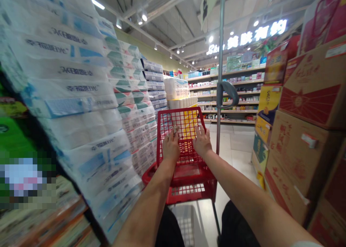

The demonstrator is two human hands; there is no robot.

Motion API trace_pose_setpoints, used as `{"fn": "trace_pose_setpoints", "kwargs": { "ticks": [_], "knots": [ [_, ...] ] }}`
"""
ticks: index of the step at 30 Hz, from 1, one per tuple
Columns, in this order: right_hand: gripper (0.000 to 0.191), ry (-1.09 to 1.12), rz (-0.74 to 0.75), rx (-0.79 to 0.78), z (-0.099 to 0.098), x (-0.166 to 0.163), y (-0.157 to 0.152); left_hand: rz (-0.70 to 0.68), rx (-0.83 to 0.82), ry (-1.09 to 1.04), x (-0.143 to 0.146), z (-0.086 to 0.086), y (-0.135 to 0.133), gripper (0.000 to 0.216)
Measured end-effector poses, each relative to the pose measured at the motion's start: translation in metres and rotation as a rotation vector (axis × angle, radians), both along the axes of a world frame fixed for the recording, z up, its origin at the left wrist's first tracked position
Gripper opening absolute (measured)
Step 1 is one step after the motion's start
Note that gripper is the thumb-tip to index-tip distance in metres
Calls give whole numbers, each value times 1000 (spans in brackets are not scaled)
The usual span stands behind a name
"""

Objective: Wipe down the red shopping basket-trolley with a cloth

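Note:
A red plastic shopping cart (180,173) stands right in front of me, its lattice panel (180,111) upright at the far side. My left hand (171,148) is over the cart's left half, with a small beige-grey thing (175,128) at its fingertips, too small to name. Over the right half, my right hand (202,141) has its fingers apart and nothing in them. Both hands are close to the lattice; whether they touch it I cannot tell. A metal pole (220,59) with a grey loop (229,95) rises just right of the cart.
Tall stacks of wrapped tissue packs (92,131) line the left side. Cardboard cartons (300,146) are piled on the right. Pale floor tiles (240,149) run between them toward stocked shelves (229,81) at the back.

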State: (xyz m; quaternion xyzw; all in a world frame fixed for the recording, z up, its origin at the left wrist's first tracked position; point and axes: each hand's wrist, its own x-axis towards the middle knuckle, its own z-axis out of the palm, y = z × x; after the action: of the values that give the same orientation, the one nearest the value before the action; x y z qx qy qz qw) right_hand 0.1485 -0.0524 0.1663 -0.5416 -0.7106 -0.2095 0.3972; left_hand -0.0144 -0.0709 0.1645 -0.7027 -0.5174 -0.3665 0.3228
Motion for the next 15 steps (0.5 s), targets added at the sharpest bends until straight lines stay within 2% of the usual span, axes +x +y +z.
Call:
{"fn": "trace_pose_setpoints", "kwargs": {
  "ticks": [4,5,10,15],
  "knots": [
    [59,0,4,15,-3,0,4,-194,-63,201,4,1,-1,59],
    [59,-6,6,18,-3,1,4,-206,-71,209,4,1,-1,58],
    [60,-3,-7,14,-3,0,4,-13,10,-42,0,-1,2,61],
    [59,-13,-1,18,-5,0,7,-184,-64,121,2,-3,2,55]
  ]
}}
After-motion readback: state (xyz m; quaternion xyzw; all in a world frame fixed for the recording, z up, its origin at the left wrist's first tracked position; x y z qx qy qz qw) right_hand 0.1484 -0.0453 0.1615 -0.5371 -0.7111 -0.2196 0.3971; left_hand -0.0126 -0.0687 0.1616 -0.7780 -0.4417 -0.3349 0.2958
